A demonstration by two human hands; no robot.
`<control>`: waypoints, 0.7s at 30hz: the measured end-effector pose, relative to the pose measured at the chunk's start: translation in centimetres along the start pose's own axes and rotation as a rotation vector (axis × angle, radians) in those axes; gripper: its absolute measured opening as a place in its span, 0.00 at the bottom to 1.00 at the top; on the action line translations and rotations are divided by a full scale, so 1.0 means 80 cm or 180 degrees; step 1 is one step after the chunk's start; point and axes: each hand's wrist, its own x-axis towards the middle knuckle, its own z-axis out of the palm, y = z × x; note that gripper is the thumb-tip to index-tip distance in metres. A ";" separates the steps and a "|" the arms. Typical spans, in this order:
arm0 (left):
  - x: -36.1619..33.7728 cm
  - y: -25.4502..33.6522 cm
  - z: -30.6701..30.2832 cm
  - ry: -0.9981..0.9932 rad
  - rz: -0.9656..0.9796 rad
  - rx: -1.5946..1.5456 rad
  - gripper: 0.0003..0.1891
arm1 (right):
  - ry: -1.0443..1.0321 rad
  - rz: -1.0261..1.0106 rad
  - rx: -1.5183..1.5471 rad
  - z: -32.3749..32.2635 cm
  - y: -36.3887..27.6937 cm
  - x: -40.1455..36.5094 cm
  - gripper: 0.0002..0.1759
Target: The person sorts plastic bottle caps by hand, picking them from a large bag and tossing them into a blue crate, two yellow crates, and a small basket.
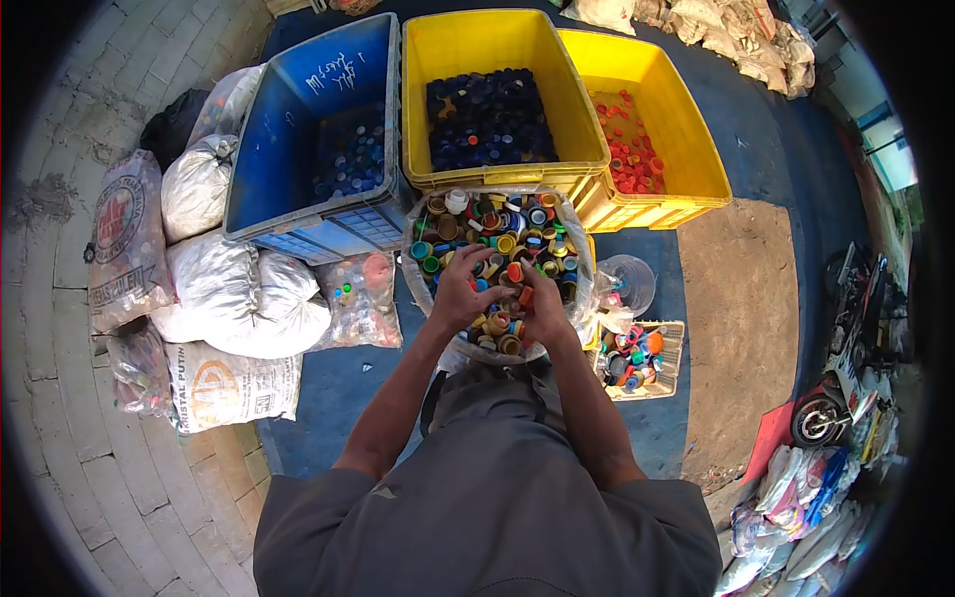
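Both hands are over a white-lined container (419, 277) heaped with bottle caps (468, 227) of many colours. My left hand (466, 291) has its fingers apart, bent over the caps, its thumb stretched toward the right hand. My right hand (544, 310) has its thumb and fingers closed on a red bottle cap (526, 297); how many caps it holds is partly hidden. An orange-red cap (514, 272) lies between the fingertips of the two hands. A white cap (457, 201) sits near the container's far rim.
Beyond stand a blue crate (249, 189) with bluish caps, a yellow crate (497, 40) with dark caps, and another yellow crate (686, 99) with red caps. A small cream basket (679, 363) of mixed caps is at right. Stuffed sacks (224, 289) crowd the left.
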 end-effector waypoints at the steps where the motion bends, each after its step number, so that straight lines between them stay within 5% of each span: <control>1: 0.000 0.003 0.001 0.0037 0.0126 0.0115 0.27 | 0.0073 -0.0059 -0.0045 0.002 -0.002 -0.001 0.18; 5: 0.002 -0.020 0.025 -0.0044 0.0631 0.0027 0.31 | 0.0186 -0.0154 -0.0058 0.002 -0.001 -0.001 0.18; 7: 0.002 -0.005 0.018 -0.0641 -0.0950 -0.1288 0.26 | 0.0399 -0.0694 -0.1054 0.005 -0.001 -0.001 0.18; 9: -0.002 -0.007 0.022 -0.0858 -0.1747 -0.2764 0.21 | 0.0619 -0.1165 -0.1782 0.013 0.000 -0.003 0.18; 11: -0.008 -0.032 0.041 -0.0641 -0.1683 -0.4420 0.18 | 0.0833 -0.1565 -0.2248 0.032 -0.002 -0.011 0.18; 14: -0.007 -0.029 0.063 -0.0023 -0.2000 -0.4568 0.20 | 0.0667 -0.2377 -0.2954 0.038 0.001 -0.013 0.18; 17: -0.007 -0.044 0.065 0.0211 -0.2432 -0.4997 0.19 | 0.0800 -0.2158 -0.2449 0.029 0.011 -0.004 0.18; 21: -0.012 -0.072 0.057 0.0196 -0.2614 -0.5359 0.15 | 0.0699 -0.1000 -0.0884 0.018 -0.001 0.001 0.22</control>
